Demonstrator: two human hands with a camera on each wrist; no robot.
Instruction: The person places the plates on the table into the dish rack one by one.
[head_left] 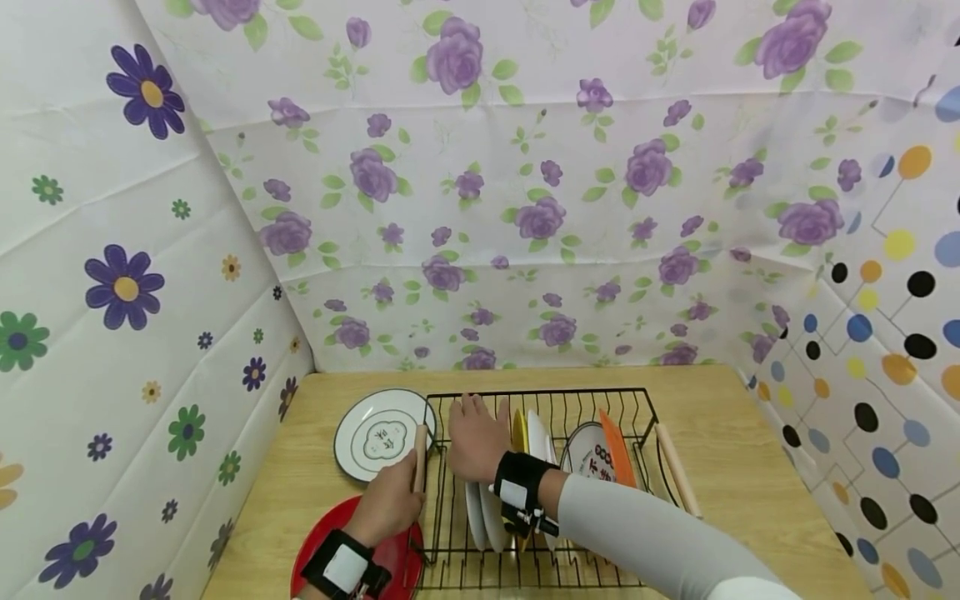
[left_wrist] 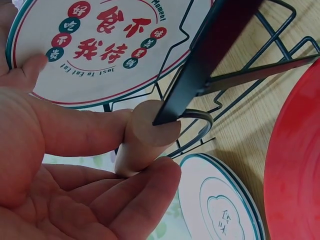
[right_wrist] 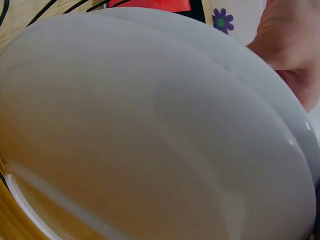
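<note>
"Flowered sheeting (head_left: 495, 237) backed the table (head_left: 757, 467); where was the printed plate (left_wrist: 115, 37)?"

"On edge in the wire rack (head_left: 562, 392): right hand (head_left: 478, 446) pinching it, left hand (head_left: 388, 502) gripping the wooden handle (left_wrist: 145, 132)."

"Handling?"

"Probably stiff, slick, breakable; the rim seemed the safest hold."

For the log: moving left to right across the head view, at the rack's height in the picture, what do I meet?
Flat-lying white plate → left wooden handle → right hand → yellow dish → upright white dish → lettered plate → orange piece → right wooden handle.
</note>
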